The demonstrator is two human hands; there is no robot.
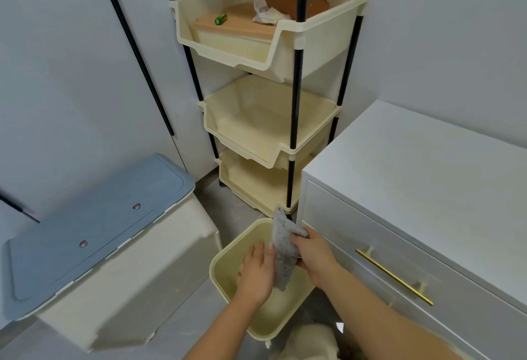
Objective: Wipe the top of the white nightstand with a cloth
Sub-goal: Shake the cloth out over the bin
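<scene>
A grey speckled cloth [281, 248] hangs over a cream plastic bin [228, 257] on the floor. My right hand [315, 257] grips the cloth near its top. My left hand [256, 271] rests flat against the cloth's left side, fingers extended. The white nightstand [422, 171] stands to the right, its bare top above a drawer with a gold bar handle [395, 277]. Both hands are left of the nightstand's front, below its top.
A cream tiered rack [268, 120] on black poles stands in the corner behind the bin; its top tray holds a green battery [221, 19] and a crumpled rag [266, 11]. A storage box with a blue lid [94, 217] sits at left.
</scene>
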